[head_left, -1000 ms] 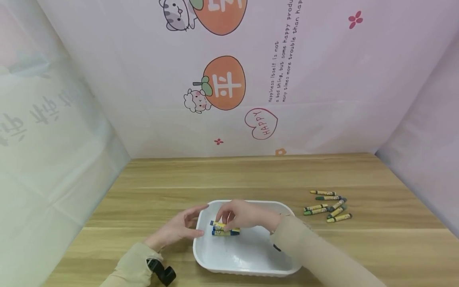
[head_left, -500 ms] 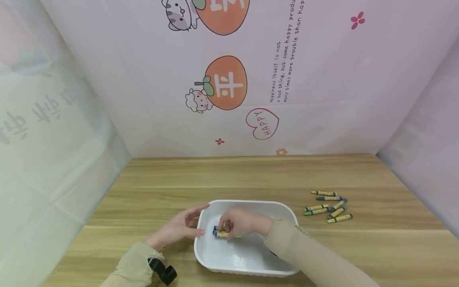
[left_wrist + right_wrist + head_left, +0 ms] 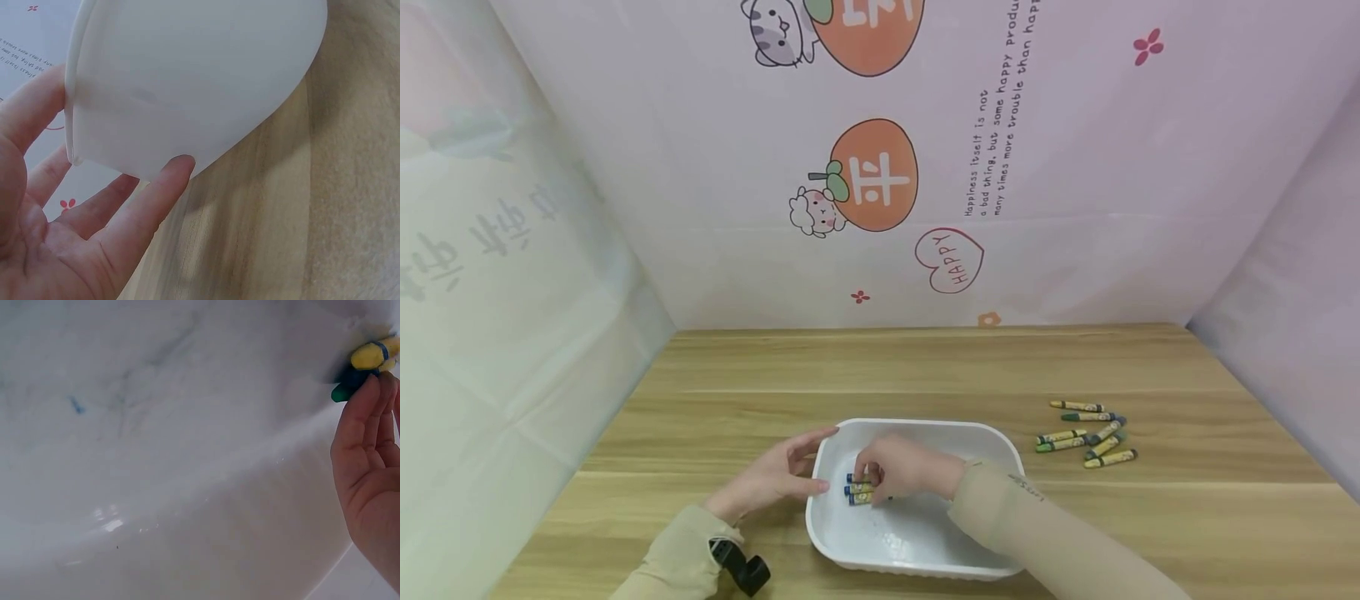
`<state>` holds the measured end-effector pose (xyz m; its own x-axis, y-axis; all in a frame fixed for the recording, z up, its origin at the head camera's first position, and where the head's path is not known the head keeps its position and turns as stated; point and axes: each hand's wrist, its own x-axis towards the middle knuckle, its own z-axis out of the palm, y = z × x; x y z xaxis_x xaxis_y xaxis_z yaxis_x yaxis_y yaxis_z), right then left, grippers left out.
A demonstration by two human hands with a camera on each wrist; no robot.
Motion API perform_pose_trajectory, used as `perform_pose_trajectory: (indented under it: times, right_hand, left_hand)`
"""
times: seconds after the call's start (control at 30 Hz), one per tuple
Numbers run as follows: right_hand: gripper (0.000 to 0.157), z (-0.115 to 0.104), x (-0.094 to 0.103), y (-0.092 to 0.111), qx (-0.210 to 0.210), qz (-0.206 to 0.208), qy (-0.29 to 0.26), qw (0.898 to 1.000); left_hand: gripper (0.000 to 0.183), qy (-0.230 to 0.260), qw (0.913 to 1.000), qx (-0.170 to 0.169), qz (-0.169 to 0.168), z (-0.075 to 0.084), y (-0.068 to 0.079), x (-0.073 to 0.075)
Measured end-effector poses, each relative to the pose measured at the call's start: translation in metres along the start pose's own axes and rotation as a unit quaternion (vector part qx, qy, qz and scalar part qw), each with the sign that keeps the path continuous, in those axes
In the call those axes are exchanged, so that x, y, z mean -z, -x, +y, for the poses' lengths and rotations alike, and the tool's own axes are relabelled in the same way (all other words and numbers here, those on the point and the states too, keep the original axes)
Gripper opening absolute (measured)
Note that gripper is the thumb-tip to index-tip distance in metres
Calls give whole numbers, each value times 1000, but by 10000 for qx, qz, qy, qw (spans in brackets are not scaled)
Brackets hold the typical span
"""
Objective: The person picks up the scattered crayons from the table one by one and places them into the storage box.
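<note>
My left hand (image 3: 771, 482) grips the left end of a white plastic basin (image 3: 917, 422), one digit over the rim and others on the outside wall. In the left wrist view its fingertips lie against that wall (image 3: 187, 81). Inside the basin, my right hand (image 3: 898, 465) pinches a yellow-wrapped crayon (image 3: 859, 499), the front one of three lying side by side with blue ends to the left. The fingers hide most of their length. From the right wrist, a yellow crayon tip (image 3: 367, 356) and a green crayon tip (image 3: 340, 394) show beyond the fingertips (image 3: 369, 394).
To the right of the basin, several crayons (image 3: 1063, 445) lie loosely scattered on the wooden table (image 3: 775, 367). A printed cloth (image 3: 1037, 275) hangs behind the table, with pale sheets at both sides. Small blue marks (image 3: 76, 405) show on the basin floor.
My right hand has brought the yellow crayon from the back of the row to its front, moving slightly toward me. The left hand has stayed on the basin.
</note>
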<state>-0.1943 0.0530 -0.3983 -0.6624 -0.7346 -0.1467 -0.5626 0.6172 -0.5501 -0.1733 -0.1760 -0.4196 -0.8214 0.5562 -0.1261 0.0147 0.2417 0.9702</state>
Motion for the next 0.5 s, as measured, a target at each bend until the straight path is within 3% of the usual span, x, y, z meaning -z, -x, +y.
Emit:
perform_pose_trajectory:
  times: [0.33,0.5]
  right_hand:
    - [22,-2,11,4,249,134,-260,9993]
    - [23,-4,20,9,107,188,-477,9986]
  left_hand:
    - [79,21,9999,-111,-91,0,-1,1]
    - [78,-57,10000,-40,-39,-1,-1,0]
